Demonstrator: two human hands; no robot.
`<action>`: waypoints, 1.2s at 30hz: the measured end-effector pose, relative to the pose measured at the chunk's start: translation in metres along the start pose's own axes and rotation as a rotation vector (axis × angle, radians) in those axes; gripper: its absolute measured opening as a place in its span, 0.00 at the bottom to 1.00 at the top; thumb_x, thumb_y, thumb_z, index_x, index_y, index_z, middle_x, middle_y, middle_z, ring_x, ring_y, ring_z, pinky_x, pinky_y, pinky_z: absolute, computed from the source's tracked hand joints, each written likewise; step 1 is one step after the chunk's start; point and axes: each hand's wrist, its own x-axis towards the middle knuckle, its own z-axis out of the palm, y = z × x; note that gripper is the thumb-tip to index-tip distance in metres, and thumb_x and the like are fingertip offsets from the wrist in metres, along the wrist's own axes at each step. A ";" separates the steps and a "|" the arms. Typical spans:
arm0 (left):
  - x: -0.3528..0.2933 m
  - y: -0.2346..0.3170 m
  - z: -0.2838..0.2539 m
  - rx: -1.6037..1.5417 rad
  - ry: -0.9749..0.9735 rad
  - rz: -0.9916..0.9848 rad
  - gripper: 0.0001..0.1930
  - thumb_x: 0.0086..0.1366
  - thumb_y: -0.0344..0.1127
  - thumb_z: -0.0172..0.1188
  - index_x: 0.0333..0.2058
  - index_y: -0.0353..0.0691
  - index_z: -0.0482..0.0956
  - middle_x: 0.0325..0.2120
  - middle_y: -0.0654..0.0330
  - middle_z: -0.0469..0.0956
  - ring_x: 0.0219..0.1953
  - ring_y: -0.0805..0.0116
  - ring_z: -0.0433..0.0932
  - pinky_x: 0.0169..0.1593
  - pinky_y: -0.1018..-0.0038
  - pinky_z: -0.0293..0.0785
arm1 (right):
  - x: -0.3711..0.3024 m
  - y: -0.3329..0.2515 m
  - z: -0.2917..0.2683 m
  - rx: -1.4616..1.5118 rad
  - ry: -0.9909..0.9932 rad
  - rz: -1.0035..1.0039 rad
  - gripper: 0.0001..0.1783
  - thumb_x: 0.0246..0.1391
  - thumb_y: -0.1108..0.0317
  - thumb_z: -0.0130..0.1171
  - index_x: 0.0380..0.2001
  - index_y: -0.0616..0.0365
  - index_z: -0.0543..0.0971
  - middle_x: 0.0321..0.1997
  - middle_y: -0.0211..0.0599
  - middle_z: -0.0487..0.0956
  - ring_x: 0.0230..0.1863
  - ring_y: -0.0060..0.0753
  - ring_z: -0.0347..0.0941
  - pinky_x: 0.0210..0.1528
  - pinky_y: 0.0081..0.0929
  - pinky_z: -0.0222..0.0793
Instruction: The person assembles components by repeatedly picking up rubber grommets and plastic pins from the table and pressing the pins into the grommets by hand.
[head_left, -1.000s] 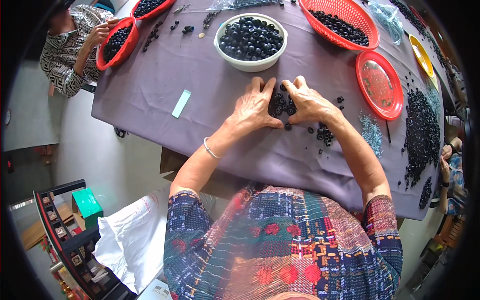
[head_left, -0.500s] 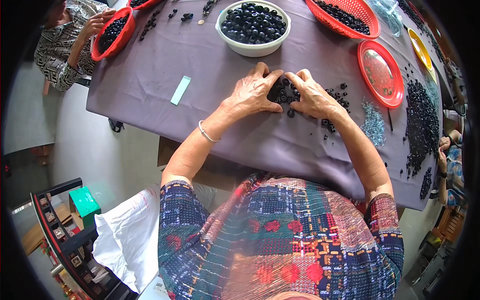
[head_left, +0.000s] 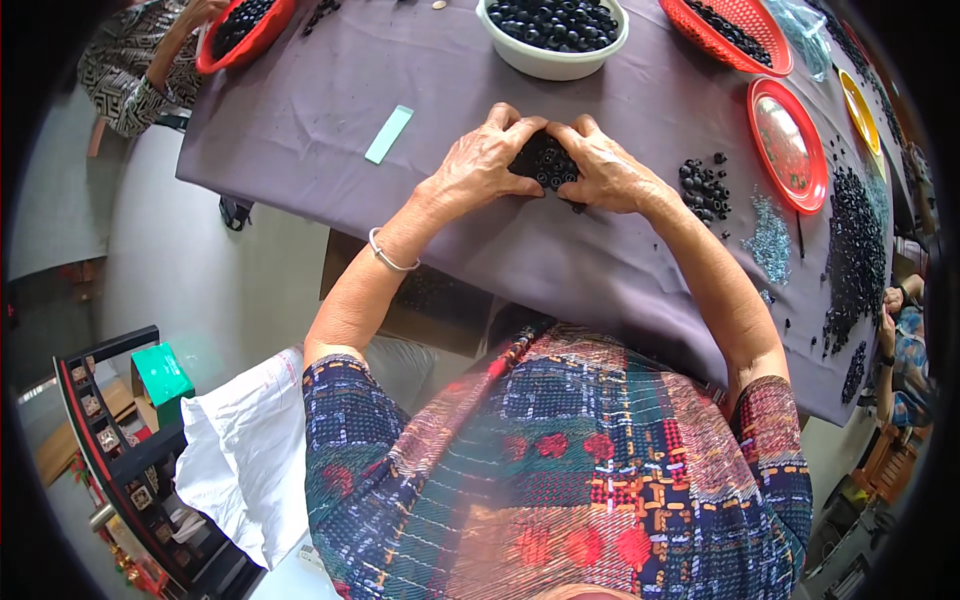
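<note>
My left hand [head_left: 482,162] and my right hand [head_left: 612,172] are curved around a small heap of black beads [head_left: 552,163] on the cloth. Their fingertips meet at the far side of the heap, and the thumbs curl in along the near side. The beads lie pressed between both palms, partly hidden by the fingers. Just beyond my hands stands a white bowl [head_left: 553,66] full of larger-looking black beads. A loose group of black beads [head_left: 704,190] lies to the right of my right hand.
A purple-grey cloth [head_left: 300,130] covers the table. A pale green strip [head_left: 389,134] lies left. To the right are a red-rimmed plate [head_left: 790,145], light-blue beads [head_left: 768,240], a black bead spread [head_left: 856,260] and a red basket [head_left: 770,55]. Another person's patterned sleeve [head_left: 130,70] shows far left.
My hands have drawn closer together, squeezing the beads into a tighter heap and moving it slightly left, away from the loose beads on the right. The whole view has shifted a little.
</note>
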 end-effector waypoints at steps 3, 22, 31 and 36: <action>-0.016 -0.008 0.001 0.026 0.071 -0.013 0.37 0.43 0.40 0.72 0.53 0.42 0.66 0.46 0.52 0.66 0.46 0.50 0.73 0.49 0.62 0.73 | 0.007 -0.011 0.007 -0.005 -0.012 -0.029 0.37 0.38 0.68 0.63 0.55 0.58 0.63 0.46 0.57 0.65 0.49 0.60 0.69 0.51 0.42 0.69; -0.124 -0.038 -0.018 -0.081 0.190 -0.195 0.39 0.39 0.35 0.73 0.53 0.45 0.66 0.46 0.54 0.65 0.45 0.52 0.73 0.48 0.63 0.74 | 0.034 -0.090 0.056 0.004 -0.172 -0.223 0.40 0.37 0.67 0.63 0.57 0.57 0.61 0.47 0.50 0.65 0.49 0.52 0.68 0.52 0.37 0.66; -0.177 -0.054 -0.004 -0.062 0.411 -0.210 0.38 0.38 0.29 0.73 0.51 0.43 0.69 0.46 0.58 0.65 0.35 0.67 0.70 0.41 0.73 0.74 | 0.044 -0.126 0.089 0.042 -0.198 -0.385 0.39 0.38 0.69 0.62 0.58 0.55 0.62 0.44 0.49 0.66 0.44 0.51 0.69 0.46 0.38 0.68; -0.194 -0.053 0.002 -0.155 0.470 -0.253 0.35 0.39 0.29 0.73 0.50 0.42 0.70 0.45 0.58 0.65 0.33 0.68 0.70 0.38 0.73 0.73 | 0.040 -0.140 0.097 0.113 -0.194 -0.455 0.34 0.41 0.71 0.60 0.56 0.54 0.64 0.42 0.48 0.67 0.38 0.46 0.72 0.41 0.36 0.70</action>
